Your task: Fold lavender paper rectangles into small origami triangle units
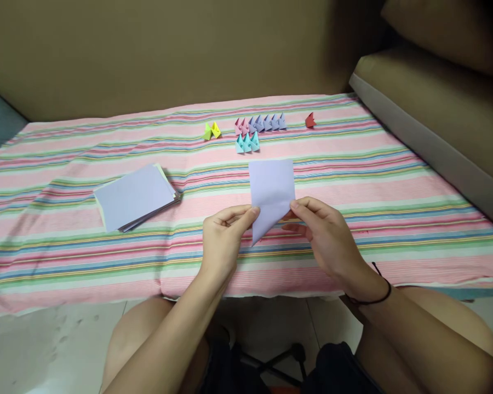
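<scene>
Because the striped cloth [213, 174] spreads beneath everything, we see the papers laid out in separate clusters against it. On it, off to the person's left, the paper stack [137, 197] lies askew, probably set aside there to stay within reach without crowding the hands. The left hand [224, 235] and right hand [328, 235] are near the cloth's front edge, seemingly where both arms bend easily. Between them we find the lavender sheet [272, 183], its lower edge slanting to a point; the left fingers pinch its left edge and the right fingers its right edge, presumably to keep it steady and aligned. Beyond it we notice purple pieces [267, 124] in a row, turquoise pieces [247, 145] nearer the hands, pink pieces [238, 128] extending the row leftward, a green piece [207, 132] beside a yellow piece [216, 130], and a lone red piece [310, 121], apparently sorted by colour.
</scene>
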